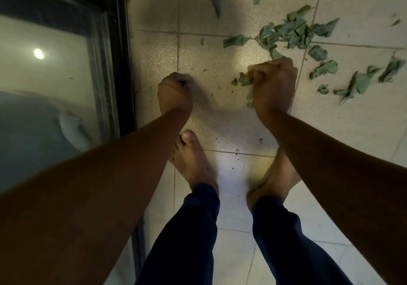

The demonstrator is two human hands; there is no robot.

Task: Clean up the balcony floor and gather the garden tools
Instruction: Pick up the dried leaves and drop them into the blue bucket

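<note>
Green leaf scraps (pixel 293 31) lie scattered in a loose pile on the pale tiled balcony floor (pixel 220 130), up and to the right. My right hand (pixel 274 82) is curled in a fist around a bunch of leaves (pixel 244 80), which stick out on its left side. Low over the tiles, my left hand (pixel 174 91) is also curled in a fist; nothing shows in it. No garden tool is in view.
A dark-framed glass door or pane (pixel 44 75) runs along the left edge and reflects a lamp. My bare feet (pixel 191 159) stand on the tiles under my arms. More single leaves (pixel 217 0) lie farther up.
</note>
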